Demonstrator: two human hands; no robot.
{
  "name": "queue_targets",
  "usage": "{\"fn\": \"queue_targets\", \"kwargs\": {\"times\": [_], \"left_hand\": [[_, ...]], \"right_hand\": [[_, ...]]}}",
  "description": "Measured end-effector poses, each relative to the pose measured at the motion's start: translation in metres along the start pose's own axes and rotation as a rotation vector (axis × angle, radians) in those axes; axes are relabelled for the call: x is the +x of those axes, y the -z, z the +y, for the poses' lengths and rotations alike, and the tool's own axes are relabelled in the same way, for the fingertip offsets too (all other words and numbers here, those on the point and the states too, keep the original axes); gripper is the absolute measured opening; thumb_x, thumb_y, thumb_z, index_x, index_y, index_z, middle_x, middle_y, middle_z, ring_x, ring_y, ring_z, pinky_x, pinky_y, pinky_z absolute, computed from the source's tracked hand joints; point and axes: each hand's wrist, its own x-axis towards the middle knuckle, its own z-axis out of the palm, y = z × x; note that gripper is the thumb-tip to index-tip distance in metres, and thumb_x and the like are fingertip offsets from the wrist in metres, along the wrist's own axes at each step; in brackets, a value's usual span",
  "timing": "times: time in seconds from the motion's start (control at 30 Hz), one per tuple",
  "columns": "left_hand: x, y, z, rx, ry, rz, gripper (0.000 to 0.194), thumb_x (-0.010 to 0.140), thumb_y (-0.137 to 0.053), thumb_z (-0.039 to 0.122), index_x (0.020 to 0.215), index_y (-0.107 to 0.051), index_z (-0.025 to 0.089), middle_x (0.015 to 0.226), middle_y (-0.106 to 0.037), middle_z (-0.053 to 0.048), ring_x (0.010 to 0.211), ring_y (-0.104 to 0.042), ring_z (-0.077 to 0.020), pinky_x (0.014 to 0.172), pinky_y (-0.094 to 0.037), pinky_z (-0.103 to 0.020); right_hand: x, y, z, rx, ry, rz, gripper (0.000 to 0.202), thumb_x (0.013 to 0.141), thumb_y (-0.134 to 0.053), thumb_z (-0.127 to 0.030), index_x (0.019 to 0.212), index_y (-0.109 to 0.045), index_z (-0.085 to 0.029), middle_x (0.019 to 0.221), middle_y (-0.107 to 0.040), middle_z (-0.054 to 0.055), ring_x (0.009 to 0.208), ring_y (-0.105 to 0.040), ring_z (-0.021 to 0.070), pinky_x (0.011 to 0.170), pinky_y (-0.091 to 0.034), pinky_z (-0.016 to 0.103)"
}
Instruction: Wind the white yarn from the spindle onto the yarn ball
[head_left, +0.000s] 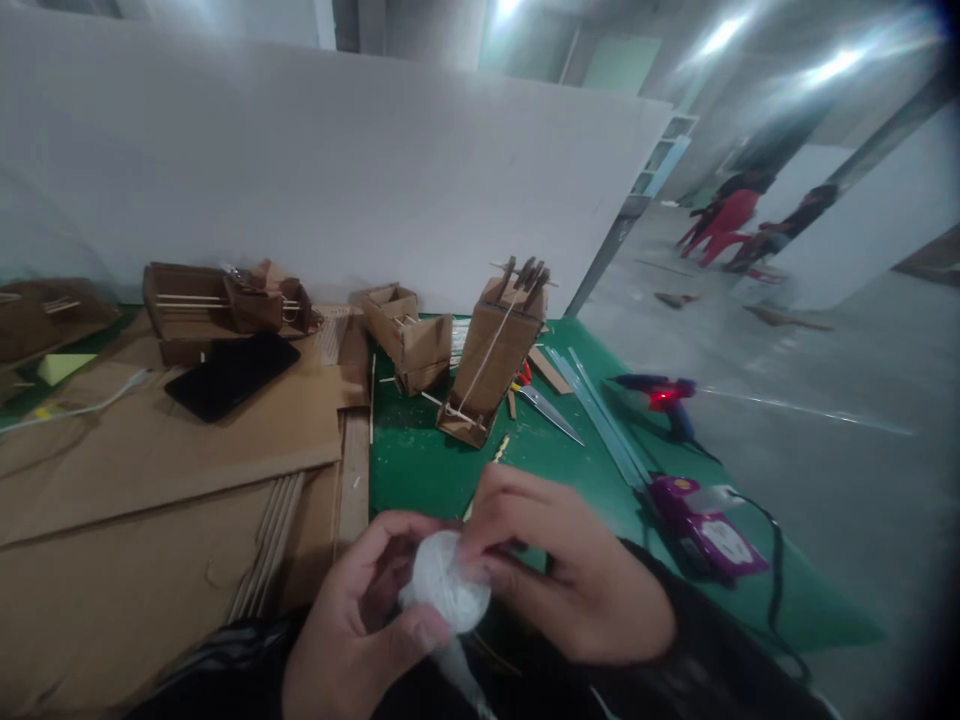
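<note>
A ball of white string point(448, 585) is held at the near edge of the green table. My left hand point(367, 610) wraps round it from the left, thumb across its front. My right hand point(555, 570) is closed in a pinch at the ball's right side, its fingertips touching the string; whether a single strand is between them is too fine to make out. A loose white tail hangs below the ball. Beyond my hands a cardboard box point(491, 355) with sticks and a string along its front leans on the green tabletop.
Scissors point(551, 412), clear glue sticks point(600, 420), a glue gun point(667, 395) and a purple device point(705, 530) with a black cord lie to the right. Stacked cardboard point(180, 500) bears a black phone point(234, 377) on the left. A white partition point(322, 170) stands behind. People sit far right.
</note>
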Motion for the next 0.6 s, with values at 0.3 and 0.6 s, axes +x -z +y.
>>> {"fn": "queue_targets", "kwargs": {"times": [0.3,0.6], "left_hand": [[-0.001,-0.003,0.001,-0.077,-0.086,0.073,0.041,0.065,-0.087,0.032,0.104,-0.075,0.024,0.099,-0.076,-0.005,0.086,-0.069,-0.0177,0.073,-0.054,-0.02],[-0.002,-0.008,-0.002,0.082,-0.243,0.287,0.034,0.07,-0.083,0.034,0.102,-0.074,0.026,0.122,-0.071,-0.007,0.111,-0.067,-0.0245,0.088,-0.055,-0.023]], "right_hand": [[0.004,-0.017,0.035,0.331,-0.267,0.215,0.013,0.087,-0.068,-0.028,0.081,-0.068,-0.016,0.072,-0.061,0.001,0.064,-0.054,0.0119,0.059,-0.042,0.024],[-0.002,-0.045,0.04,0.423,-0.432,0.264,0.026,0.082,-0.072,-0.039,0.074,-0.065,-0.015,0.072,-0.057,0.0,0.063,-0.05,0.0118,0.058,-0.039,0.024]]}}
